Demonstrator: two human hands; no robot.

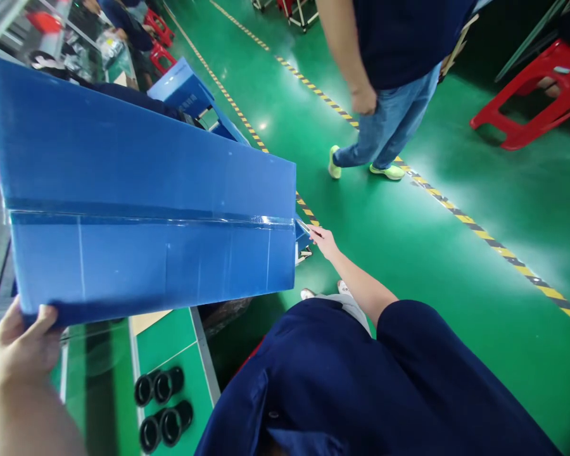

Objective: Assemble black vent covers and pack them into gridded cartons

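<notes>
The left hand [19, 345] clenches the lower edge of a blue corrugated plastic box [142, 158], held up at left of frame. Clear tape [147, 219] already spans its seam; the right hand [325, 242] pinches the tape's end at the far corner.

Factory floor [513, 190] with hazard-striped lanes [484, 232]

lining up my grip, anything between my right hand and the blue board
Nothing visible does: your right hand is right at the end of the blue board, by the clear tape along its fold. It's too small to tell whether the fingers are on tape or board.
</notes>
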